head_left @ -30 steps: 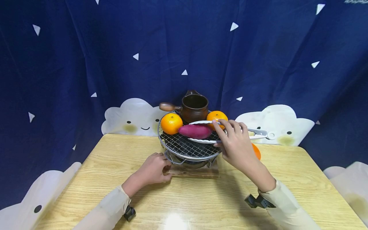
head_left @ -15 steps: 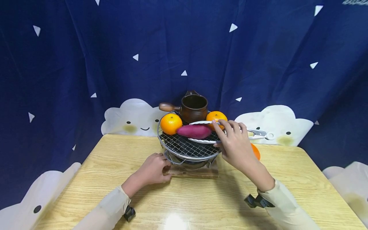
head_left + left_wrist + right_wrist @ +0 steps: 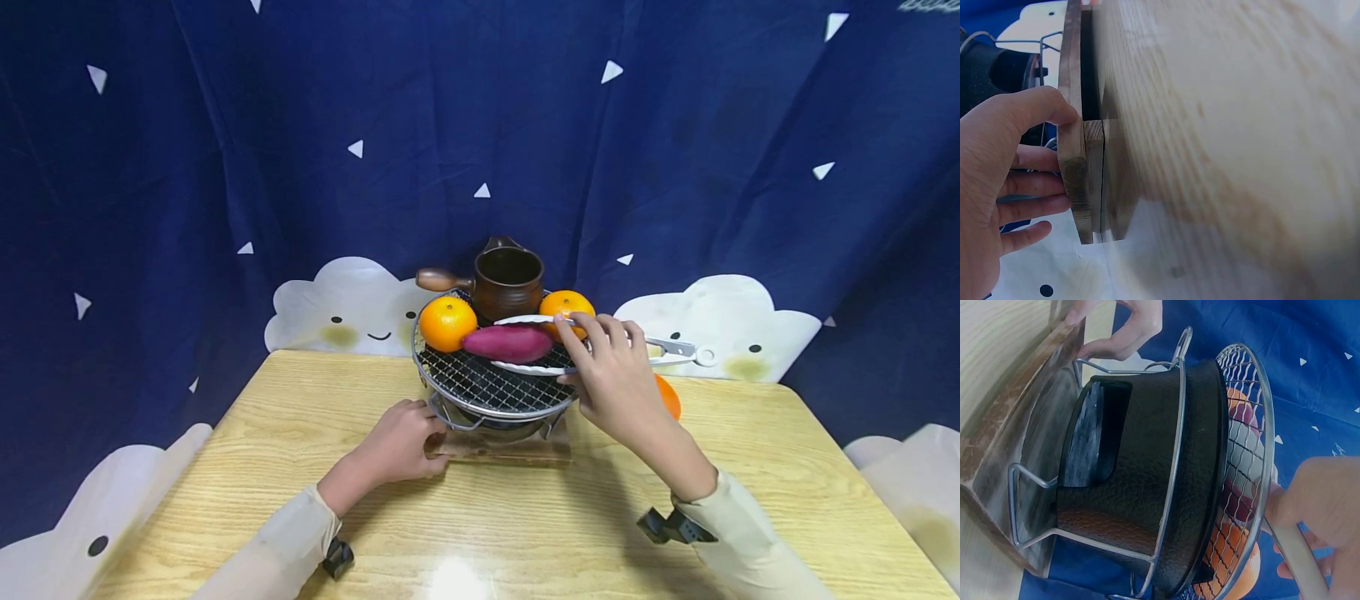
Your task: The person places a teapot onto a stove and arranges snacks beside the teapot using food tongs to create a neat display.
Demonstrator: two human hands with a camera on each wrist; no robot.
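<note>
My right hand (image 3: 618, 379) grips a pair of metal tongs (image 3: 528, 368), its thumb on one arm and fingers on the other. Between the tong arms lies a purple sweet potato (image 3: 510, 342) on the round wire grill rack (image 3: 510, 398). The potato's left tip is right at an orange (image 3: 447, 323); another orange (image 3: 567, 303) sits behind the tongs. Under the rack is a black charcoal stove (image 3: 1147, 437) in a wire frame, standing on a wooden board (image 3: 502, 451). My left hand (image 3: 1010, 150) grips this board by its left front corner.
At the back of the rack stands a brown clay pot (image 3: 508, 296) with a wooden side handle pointing left. An orange thing (image 3: 668, 397) on the table (image 3: 300, 433) is partly hidden by my right wrist. A blue curtain (image 3: 420, 100) hangs right behind the table.
The sweet potato's left tip has shifted slightly left toward the left orange. Both hands and the tongs have stayed where they were.
</note>
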